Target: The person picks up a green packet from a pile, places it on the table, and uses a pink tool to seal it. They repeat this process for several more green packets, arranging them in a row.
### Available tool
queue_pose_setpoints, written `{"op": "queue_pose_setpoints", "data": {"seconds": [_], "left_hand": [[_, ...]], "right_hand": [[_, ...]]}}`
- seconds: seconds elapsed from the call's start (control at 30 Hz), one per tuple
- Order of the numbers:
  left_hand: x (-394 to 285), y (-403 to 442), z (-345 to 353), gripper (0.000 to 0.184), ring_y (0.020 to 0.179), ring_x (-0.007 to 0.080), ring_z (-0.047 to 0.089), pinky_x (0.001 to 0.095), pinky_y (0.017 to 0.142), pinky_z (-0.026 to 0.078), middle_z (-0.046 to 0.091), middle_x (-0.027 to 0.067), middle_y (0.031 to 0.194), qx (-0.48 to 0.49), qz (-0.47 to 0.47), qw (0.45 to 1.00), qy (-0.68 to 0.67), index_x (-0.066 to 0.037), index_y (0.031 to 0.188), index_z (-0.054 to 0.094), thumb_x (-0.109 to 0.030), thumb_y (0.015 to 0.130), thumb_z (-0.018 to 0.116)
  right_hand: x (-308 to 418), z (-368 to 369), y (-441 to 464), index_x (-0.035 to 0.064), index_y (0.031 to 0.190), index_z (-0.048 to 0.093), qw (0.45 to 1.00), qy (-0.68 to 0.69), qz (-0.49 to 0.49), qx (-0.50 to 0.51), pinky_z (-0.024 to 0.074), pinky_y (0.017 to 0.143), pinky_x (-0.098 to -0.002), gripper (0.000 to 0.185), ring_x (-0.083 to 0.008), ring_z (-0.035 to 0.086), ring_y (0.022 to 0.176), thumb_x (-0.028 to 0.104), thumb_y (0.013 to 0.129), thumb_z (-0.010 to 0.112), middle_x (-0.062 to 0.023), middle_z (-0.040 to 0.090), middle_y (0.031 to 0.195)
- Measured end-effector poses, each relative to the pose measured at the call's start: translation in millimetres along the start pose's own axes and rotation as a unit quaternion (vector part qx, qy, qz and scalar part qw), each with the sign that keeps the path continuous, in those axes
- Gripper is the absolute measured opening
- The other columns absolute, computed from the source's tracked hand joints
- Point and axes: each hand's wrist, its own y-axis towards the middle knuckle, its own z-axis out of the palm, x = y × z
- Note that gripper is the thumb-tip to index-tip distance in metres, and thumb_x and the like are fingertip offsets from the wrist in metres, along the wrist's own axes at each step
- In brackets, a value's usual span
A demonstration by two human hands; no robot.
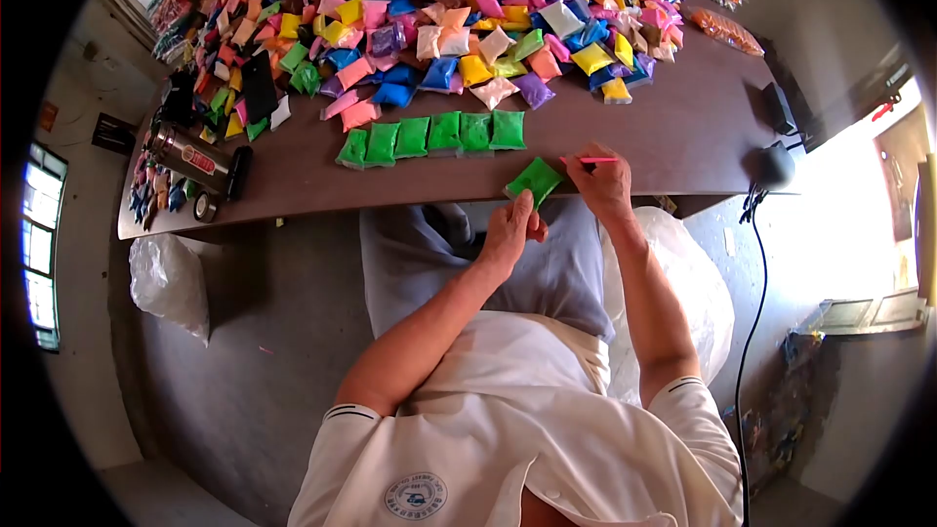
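Note:
My left hand (511,230) is closed on one corner of a green packet (535,178), held over the table's front edge. My right hand (607,185) is just to the right of it, fingers wrapped round a slim pink pen-like tool (599,160). The tool lies roughly level; whether it is a pen or a small cutter, I cannot make out. Beyond my hands, several more green packets (413,137) lie side by side in a row on the brown table (673,137).
A big heap of small coloured packets (468,20) covers the back of the table. At the left are a steel flask (190,158), a black phone-like slab (260,88) and a tape roll (205,206). A black round device (774,166) with a hanging cable stands at the right edge. Plastic bags (171,283) flank me.

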Motion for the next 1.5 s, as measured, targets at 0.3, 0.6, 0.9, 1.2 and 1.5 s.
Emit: {"op": "queue_pose_setpoints", "data": {"seconds": [0.3,0.6,0.9,1.2,1.5], "left_hand": [[-1.2,-3.2,-0.4,0.05,0.055,0.016,0.054,0.0281,0.057,0.044,0.049,0.0032,0.058,-0.001,-0.011,1.0,0.0,-0.01,0.06,0.041,-0.052,0.086,0.048],[8.1,-1.7,-2.2,0.048,0.058,0.0159,0.053,0.0289,0.058,0.044,0.047,0.0023,0.06,0.002,-0.043,0.998,-0.051,-0.012,0.062,0.04,-0.052,0.086,0.05],[-2.6,-4.7,1.0,0.046,0.061,0.0157,0.051,0.0297,0.061,0.043,0.043,0.0007,0.058,0.03,-0.048,0.994,-0.089,-0.014,0.061,0.037,-0.05,0.087,0.049],[-14.0,-10.0,4.9,0.042,0.061,0.018,0.046,0.0329,0.067,0.042,0.046,0.0027,0.06,0.105,-0.127,0.955,-0.247,-0.014,0.061,0.039,-0.043,0.089,0.049],[-11.9,-6.3,1.1,0.042,0.061,0.0186,0.048,0.032,0.066,0.043,0.048,0.0046,0.059,0.146,-0.156,0.929,-0.302,-0.014,0.063,0.039,-0.044,0.091,0.044]], "right_hand": [[16.6,0.5,-18.2,0.0073,0.069,0.062,0.997,0.034,-0.052,0.043,0.0442,0.054,-0.0342,0.005,-0.025,0.058,0.06,0.011,0.07,0.066,-0.0073,0.058,0.065],[14.8,-3.4,-24.1,0.0051,0.065,0.057,0.999,0.052,-0.012,-0.012,0.0414,0.051,-0.0339,0.01,-0.025,0.053,0.056,0.009,0.07,0.065,-0.0086,0.053,0.061],[-7.0,-8.0,-13.3,0.0023,0.071,0.059,0.994,0.085,0.019,-0.061,0.0394,0.05,-0.0286,0.01,-0.0116,0.048,0.054,0.01,0.076,0.064,-0.0046,0.054,0.061],[11.1,-19.6,-32.5,0.0017,0.09,0.06,0.836,0.48,0.259,0.063,0.04,0.052,-0.0187,0.022,-0.0083,0.055,0.063,0.022,0.084,0.063,-0.0039,0.063,0.081],[18.4,-7.0,-25.8,0.0013,0.094,0.062,0.826,0.512,0.217,0.093,0.0467,0.057,-0.0202,0.023,-0.0085,0.059,0.067,0.022,0.084,0.063,-0.0057,0.065,0.086]]}}
